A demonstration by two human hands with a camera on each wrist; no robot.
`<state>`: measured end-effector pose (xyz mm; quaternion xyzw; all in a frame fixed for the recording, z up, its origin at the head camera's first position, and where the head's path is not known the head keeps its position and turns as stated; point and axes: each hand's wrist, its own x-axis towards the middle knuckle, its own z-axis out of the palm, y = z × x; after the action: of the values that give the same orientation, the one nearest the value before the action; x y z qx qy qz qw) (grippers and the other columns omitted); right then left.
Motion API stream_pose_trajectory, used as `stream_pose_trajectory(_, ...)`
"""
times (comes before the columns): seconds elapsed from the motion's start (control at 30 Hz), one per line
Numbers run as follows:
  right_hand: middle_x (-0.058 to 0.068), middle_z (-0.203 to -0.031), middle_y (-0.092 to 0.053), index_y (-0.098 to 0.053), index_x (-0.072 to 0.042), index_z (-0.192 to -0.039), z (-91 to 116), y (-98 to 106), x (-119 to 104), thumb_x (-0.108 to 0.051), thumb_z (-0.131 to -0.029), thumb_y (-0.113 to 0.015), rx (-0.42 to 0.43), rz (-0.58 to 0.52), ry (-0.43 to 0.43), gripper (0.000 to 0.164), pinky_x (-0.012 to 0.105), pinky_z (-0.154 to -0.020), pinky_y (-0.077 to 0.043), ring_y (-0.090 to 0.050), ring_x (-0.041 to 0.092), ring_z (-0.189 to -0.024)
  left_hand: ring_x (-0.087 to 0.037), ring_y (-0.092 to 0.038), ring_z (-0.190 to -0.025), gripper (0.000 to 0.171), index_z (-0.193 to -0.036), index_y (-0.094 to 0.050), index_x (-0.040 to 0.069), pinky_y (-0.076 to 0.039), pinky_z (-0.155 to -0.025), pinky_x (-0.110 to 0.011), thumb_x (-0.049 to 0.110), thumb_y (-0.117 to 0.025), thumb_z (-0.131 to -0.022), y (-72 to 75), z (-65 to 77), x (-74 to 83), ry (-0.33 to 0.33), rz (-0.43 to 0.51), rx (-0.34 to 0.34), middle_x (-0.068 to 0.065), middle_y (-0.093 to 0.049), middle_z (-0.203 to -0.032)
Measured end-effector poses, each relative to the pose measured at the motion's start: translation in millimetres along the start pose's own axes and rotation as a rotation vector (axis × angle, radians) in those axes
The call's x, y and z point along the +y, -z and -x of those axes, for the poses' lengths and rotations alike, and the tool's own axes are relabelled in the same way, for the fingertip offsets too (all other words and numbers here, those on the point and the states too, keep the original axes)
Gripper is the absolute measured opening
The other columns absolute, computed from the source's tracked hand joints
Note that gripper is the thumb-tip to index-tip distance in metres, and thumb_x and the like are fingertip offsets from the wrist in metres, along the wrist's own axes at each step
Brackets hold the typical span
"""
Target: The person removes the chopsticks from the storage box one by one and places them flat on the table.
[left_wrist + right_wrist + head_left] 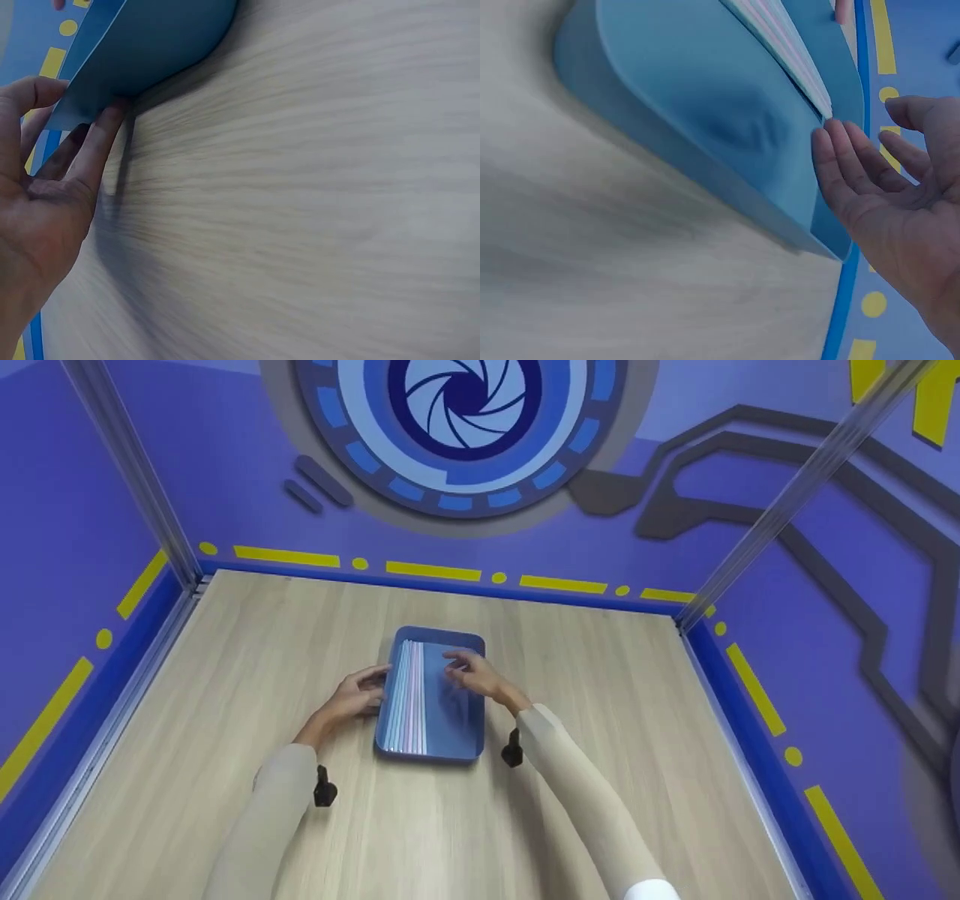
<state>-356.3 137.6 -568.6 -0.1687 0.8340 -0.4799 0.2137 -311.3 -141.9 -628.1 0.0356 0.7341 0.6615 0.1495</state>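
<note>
Tray [454,727]: smooth, round-cornered | sticks [409,705]: slim, straight | tabletop [600,697]: wood-grained

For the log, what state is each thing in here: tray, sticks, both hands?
Tray: open-topped, lying flat on the table, right part bare.
Sticks: side by side lengthwise along the tray's left side.
Left hand: at the tray's left wall; whether it grips is unclear.
Right hand: over the tray's right part, loosely bent, holding nothing.
</note>
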Motion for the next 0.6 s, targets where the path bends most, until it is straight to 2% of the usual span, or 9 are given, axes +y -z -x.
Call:
stream_pose_trajectory(0.07, 0.030, -0.130, -0.060, -0.043, 0.006, -0.150, -2, -8, 0, -0.005, -0.103, -0.050, -0.035, -0.044, -0.035, 0.048, 0.053, -0.100, -0.058, -0.064, 0.047, -0.117, -0.028, -0.060, -0.117, 0.062, -0.155, -0.040, 0.002, -0.062, -0.080, -0.027, -0.006, -0.054, -0.095, -0.7, 0.7, -1.5, -0.007, 0.003, -0.003, -0.027, -0.045, -0.154)
stream_pose_trajectory(0.2, 0.028, -0.126, -0.062, -0.045, 0.006, -0.148, -7, -25, 1, -0.001, -0.102, -0.051, -0.048, -0.060, -0.096, 0.047, 0.045, -0.096, -0.061, -0.068, 0.041, -0.111, -0.029, -0.061, -0.119, 0.063, -0.155, -0.040, 0.001, -0.063, -0.084, -0.031, -0.007, -0.054, -0.094, -2.5, 3.0, -4.2, -0.020, 0.028, -0.004, -0.028, -0.044, -0.154)
stream_pose_trajectory(0.33, 0.022, -0.120, -0.065, -0.050, 0.004, -0.144, -11, -39, 4, 0.000, -0.098, -0.056, -0.010, -0.066, -0.132, 0.046, 0.037, -0.088, -0.063, -0.069, 0.027, -0.099, -0.024, -0.063, -0.111, 0.063, -0.155, -0.039, 0.001, -0.064, -0.086, -0.033, -0.008, -0.053, -0.094, -3.0, 6.2, -7.2, -0.038, 0.063, -0.014, -0.030, -0.046, -0.149)
stream_pose_trajectory(0.6, 0.015, -0.107, -0.066, -0.057, 0.005, -0.138, -16, -54, 9, 0.001, -0.094, -0.067, 0.081, -0.038, -0.146, 0.045, 0.033, -0.078, -0.065, -0.064, 0.019, -0.085, -0.026, -0.060, -0.121, 0.062, -0.157, -0.035, 0.000, -0.061, -0.092, -0.027, -0.005, -0.055, -0.098, 1.5, 7.9, -14.6, -0.074, 0.096, -0.070, -0.032, -0.044, -0.152)
